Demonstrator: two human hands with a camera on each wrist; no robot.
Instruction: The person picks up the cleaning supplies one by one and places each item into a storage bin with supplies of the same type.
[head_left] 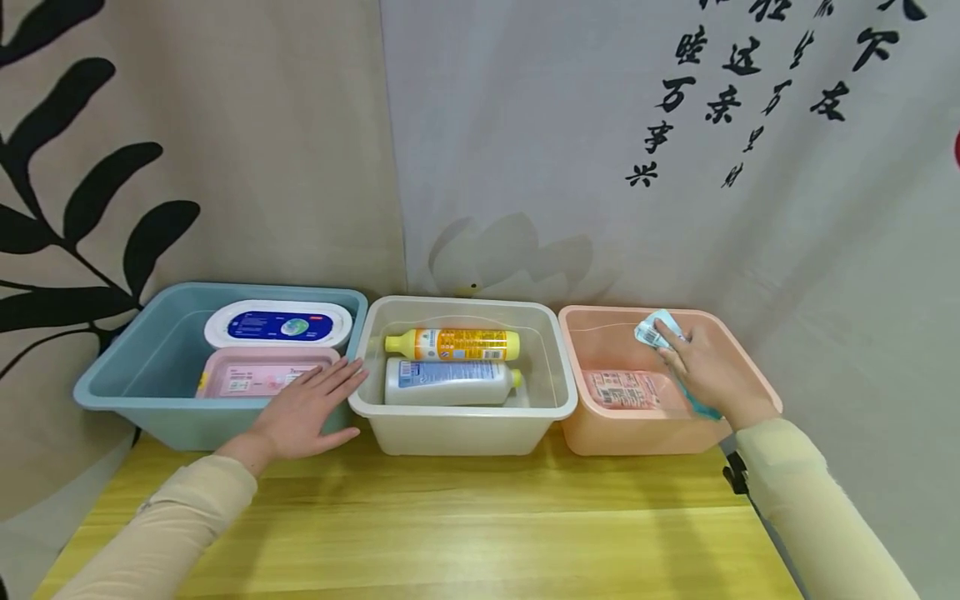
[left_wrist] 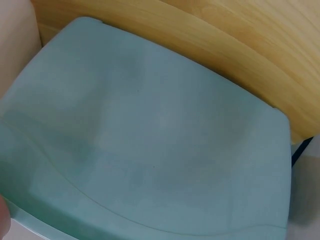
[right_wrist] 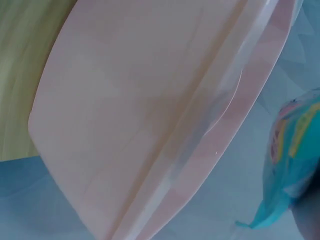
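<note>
Fingers spread, my left hand (head_left: 303,412) lies over the front right corner of the blue bin (head_left: 135,402) in the head view. That bin holds a white pack with a dark blue label (head_left: 279,325) and a pink-lidded pack (head_left: 251,377). My right hand (head_left: 705,371) grips a turquoise plastic packet (head_left: 654,329) over the right side of the pink bin (head_left: 637,429). Yellow and pink print shows on the packet (right_wrist: 287,150) in the right wrist view. A pink packet with printed text (head_left: 622,389) lies inside the pink bin.
Between the two bins stands a cream bin (head_left: 461,429) holding a yellow bottle (head_left: 453,343) and a white bottle (head_left: 450,382) on their sides. All three bins line the back of the wooden table (head_left: 480,525), with a printed curtain (head_left: 510,150) behind them.
</note>
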